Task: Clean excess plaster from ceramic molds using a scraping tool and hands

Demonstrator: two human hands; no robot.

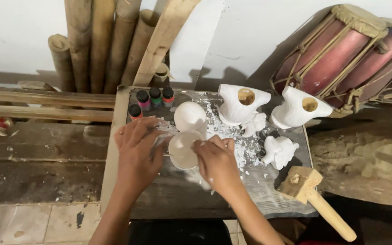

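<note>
Both hands meet at the white cup point(181, 149) mid-board: the left hand point(137, 147) cups its left rim, fingers curled, while the right hand point(215, 161) pinches a thin stick point(197, 146) reaching leftward over its mouth.

We take this for a craft workshop: white plaster figures point(243, 109) and chips on a rough work board point(182, 195), small paint bottles point(155, 97), a wooden mallet point(314, 197), bamboo poles point(100, 43) against the wall, drums point(341, 54) alongside.
</note>
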